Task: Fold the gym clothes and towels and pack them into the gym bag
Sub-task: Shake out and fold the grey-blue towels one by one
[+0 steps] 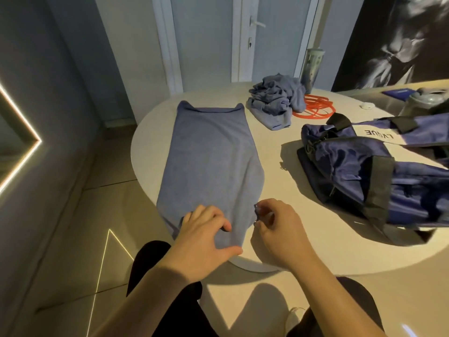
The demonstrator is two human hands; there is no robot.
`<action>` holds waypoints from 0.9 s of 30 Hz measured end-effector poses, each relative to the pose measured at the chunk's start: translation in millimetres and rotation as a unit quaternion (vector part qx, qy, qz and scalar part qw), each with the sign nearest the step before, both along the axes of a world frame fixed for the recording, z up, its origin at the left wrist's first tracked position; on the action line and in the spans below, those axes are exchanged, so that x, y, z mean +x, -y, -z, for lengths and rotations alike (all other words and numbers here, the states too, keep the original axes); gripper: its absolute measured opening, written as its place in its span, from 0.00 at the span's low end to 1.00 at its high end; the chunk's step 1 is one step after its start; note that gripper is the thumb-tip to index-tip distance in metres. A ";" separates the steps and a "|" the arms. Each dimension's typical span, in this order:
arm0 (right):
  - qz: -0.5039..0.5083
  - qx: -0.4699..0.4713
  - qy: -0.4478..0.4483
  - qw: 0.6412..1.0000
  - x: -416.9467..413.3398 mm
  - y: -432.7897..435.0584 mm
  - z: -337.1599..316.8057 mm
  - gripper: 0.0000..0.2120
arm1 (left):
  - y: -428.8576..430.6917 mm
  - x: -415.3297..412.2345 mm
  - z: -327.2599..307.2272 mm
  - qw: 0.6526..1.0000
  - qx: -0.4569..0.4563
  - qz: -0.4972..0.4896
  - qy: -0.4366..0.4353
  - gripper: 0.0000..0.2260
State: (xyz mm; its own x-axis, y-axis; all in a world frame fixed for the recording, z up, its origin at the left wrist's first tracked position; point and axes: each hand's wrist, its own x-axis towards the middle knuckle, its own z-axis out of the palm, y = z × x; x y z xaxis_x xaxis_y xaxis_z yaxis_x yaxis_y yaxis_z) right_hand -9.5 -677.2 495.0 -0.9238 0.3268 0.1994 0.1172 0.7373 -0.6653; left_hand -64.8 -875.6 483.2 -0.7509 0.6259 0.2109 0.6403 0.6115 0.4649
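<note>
One blue towel (211, 154) lies flat on the table (279, 181), apparently folded lengthwise; left hand (206, 237) and right hand (274, 229) pinch its near end. Crumpled pile (274, 98) beyond still unfolded. Gym bag (364, 171) at right, nothing visibly packed. Early stage.

It looks like a gym or fitness studio lounge: a large black-and-white mural (393, 37) covers the wall far beyond the right hand (277, 234), angular light strips (23, 154) glow on the wall left of the left hand (204, 239), and orange exercise bands (313, 109) lie on the white round table (279, 137) ahead of both hands.
</note>
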 end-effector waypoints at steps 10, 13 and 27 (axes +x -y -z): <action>-0.027 0.014 -0.041 0.999 2.6 -2.2 9.4 0.09 | -1.2 6.0 6.1 1.000 -0.006 -0.024 -0.011 0.20; -0.013 -0.021 -0.054 0.998 14.7 -8.4 2.6 0.10 | -2.5 9.5 2.2 1.000 -0.009 -0.026 -0.009 0.22; -0.033 -0.116 -0.108 0.987 39.4 -27.8 -0.6 0.14 | -0.8 6.9 7.3 0.995 0.018 -0.043 -0.087 0.07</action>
State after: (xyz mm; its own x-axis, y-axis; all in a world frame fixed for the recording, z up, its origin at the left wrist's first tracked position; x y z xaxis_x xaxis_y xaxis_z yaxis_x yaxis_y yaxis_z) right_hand 29.9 -649.5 495.6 -0.8891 0.3272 0.3200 -0.0884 0.5633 -0.8215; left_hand -57.9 -874.8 475.8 -0.7512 0.5507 0.3640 0.6594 0.6520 0.3743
